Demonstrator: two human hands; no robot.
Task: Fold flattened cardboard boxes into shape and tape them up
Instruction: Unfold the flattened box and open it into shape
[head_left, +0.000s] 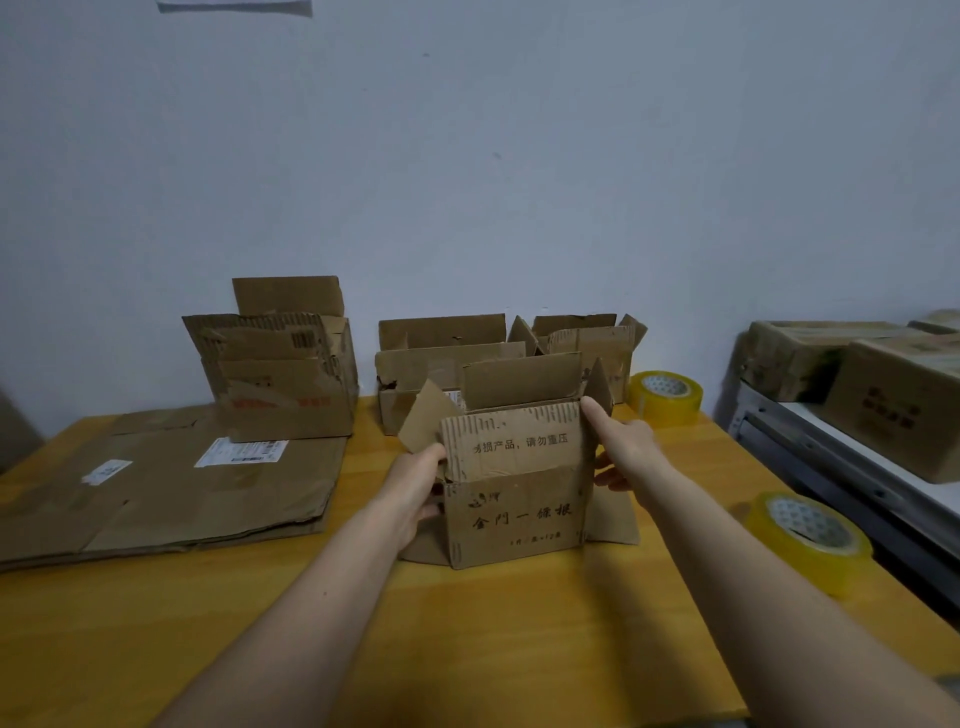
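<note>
Two bare hands are set against one small cardboard box (517, 488) near the middle of the wooden table (467, 623); the left hand (415, 480) is curled round the box's left edge, with the fingers hidden behind the near flap and the thumb lying low on the side; the right hand (621, 449) is held against the right edge, its forefinger stretched up to the top corner while the thumb and remaining fingers are wrapped round the side wall, so the box is grasped from both sides; the box is stood upright with its upper flaps raised and its lower side flaps splayed flat on the table, and printed characters are seen on its near face; just behind it, three more opened boxes (447, 358) are ranged along the pale wall (467, 156); to the left, a taller torn box (280, 374) is stood on the far end of a stack of flattened cardboard (156, 493), on which white labels are stuck; a roll of yellowish tape (666, 397) is laid near the table's far right corner, and a second tape roll (808, 538) is placed at the right edge, nearer the person; beyond the table on the right, further cartons (883, 384) are stacked on a white shelf (831, 457).
</note>
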